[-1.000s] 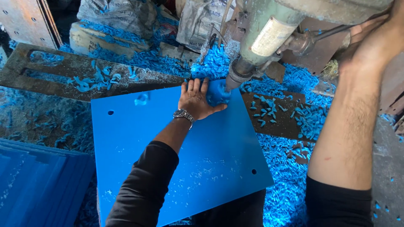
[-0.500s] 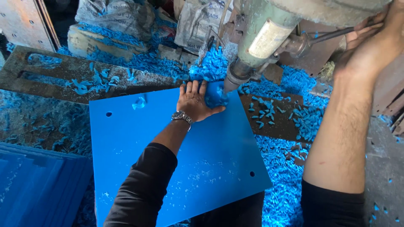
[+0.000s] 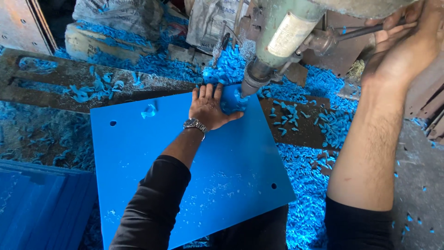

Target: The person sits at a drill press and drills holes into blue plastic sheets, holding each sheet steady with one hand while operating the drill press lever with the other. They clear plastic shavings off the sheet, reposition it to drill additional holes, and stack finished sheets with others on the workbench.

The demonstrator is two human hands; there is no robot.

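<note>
Drill press biting into a blue plastic sheet, shavings everywhere.

Left hand (image 3: 209, 107) lies flat with its fingers spread open on the far edge of the blue sheet (image 3: 185, 171), right beside the drill spindle (image 3: 253, 78), where a curl of blue shavings (image 3: 232, 101) is piled at the bit. Right hand (image 3: 401, 44) is up at the far right, fingers closed around the metal feed lever (image 3: 358, 31). The sheet sits on the dark metal table (image 3: 60, 78), with more loose shavings to the right.

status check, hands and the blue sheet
Left hand flat on blue sheet. Right hand gripping drill lever. Blue shavings heaped at the bit.
</note>
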